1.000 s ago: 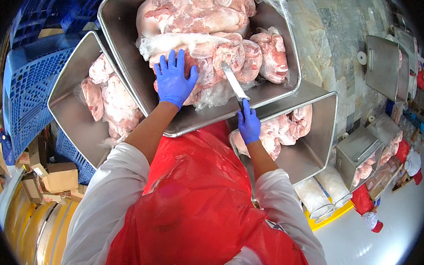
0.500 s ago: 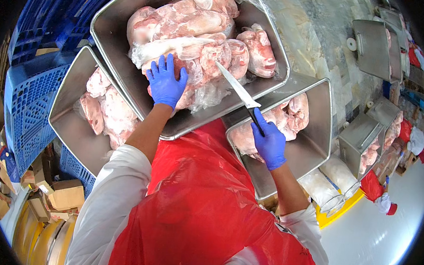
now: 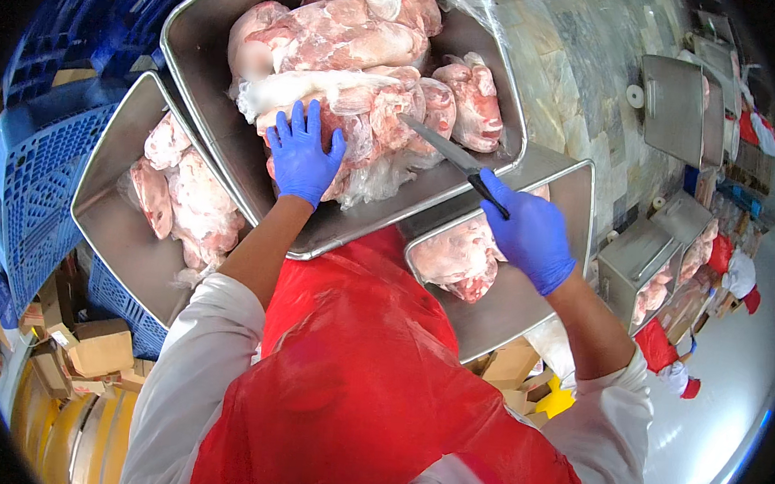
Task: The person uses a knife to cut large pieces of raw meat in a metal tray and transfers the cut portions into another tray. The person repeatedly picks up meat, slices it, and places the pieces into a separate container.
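Observation:
A pile of raw meat, partly wrapped in clear plastic film, fills much of the large metal bin before me. Gloved in blue, my left hand rests on the near left of the pile with its fingers spread. My right hand, also in a blue glove, is closed round the black handle of a knife. Its long blade points up and left, and the tip touches or hovers by the middle of the meat. A separate piece of meat lies at the bin's right side.
Smaller metal bins with meat stand left and right of the large one. Blue plastic pallets and cardboard boxes are at the left. At the far right are more metal bins and other people.
My right hand has moved right and slightly up, with its elbow swung outward. The knife now lies at a flatter angle, its tip near the same spot. My left hand stays on the meat.

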